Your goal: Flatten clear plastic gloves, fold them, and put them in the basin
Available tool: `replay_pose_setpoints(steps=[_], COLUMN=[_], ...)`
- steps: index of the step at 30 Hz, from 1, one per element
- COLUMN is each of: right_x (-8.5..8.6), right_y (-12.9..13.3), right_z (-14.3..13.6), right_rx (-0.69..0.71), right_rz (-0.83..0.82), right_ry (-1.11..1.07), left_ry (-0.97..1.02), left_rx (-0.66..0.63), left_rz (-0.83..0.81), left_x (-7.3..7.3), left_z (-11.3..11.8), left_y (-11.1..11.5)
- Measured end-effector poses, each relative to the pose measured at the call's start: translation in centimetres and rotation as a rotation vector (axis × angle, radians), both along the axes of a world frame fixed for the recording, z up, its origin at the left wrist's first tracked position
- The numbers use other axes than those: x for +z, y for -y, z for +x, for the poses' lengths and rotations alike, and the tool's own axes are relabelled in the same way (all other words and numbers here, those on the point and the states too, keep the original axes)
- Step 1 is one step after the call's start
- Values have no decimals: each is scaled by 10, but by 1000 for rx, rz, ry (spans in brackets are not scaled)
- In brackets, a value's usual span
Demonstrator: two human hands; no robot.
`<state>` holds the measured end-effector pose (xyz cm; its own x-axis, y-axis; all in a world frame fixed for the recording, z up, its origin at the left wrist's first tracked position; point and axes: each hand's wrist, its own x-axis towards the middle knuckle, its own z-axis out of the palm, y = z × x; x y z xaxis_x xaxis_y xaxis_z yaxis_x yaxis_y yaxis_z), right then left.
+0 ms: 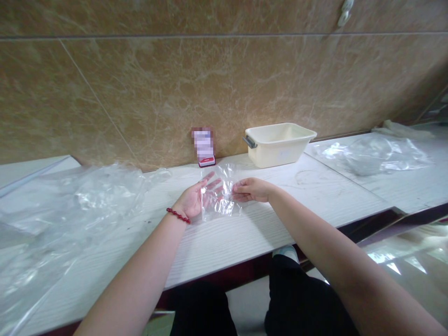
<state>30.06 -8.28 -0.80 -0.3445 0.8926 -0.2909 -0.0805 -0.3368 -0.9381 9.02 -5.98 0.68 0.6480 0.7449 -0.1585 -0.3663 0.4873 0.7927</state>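
A small clear plastic bag [221,205] is stretched between my two hands, just above the white wood-grain tabletop [224,254]. My left hand [196,196], with a red bead bracelet [178,215] at its wrist, holds the bag's left side; its fingers show spread out behind the clear film, the thumb at the edge. On the right side, my right hand [250,189] pinches the bag's edge between thumb and fingers. Nothing can be made out inside the bag.
A cream plastic bin [276,151] with a grey handle stands against the marbled wall, right of a small upright card in a red stand [206,161]. Heaps of clear plastic lie at left [98,196] and far right [378,156].
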Motion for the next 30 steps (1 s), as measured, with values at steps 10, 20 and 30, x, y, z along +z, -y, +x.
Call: replay_pose_setpoints(steps=[10,20,30], right_x=[-1,-2,-1], right_y=[-2,-3,-5], right_z=[0,2,2], right_rx=[-91,-139,-163], right_rz=[10,28,93], right_ry=[42,12,-79], left_ry=[-86,-170,-173], left_rx=[-15,-86,0], left_rz=[94,179,197], left_x=[-4,-11,-18], left_z=[-7,-15,-12], left_y=[-6,-15,-20])
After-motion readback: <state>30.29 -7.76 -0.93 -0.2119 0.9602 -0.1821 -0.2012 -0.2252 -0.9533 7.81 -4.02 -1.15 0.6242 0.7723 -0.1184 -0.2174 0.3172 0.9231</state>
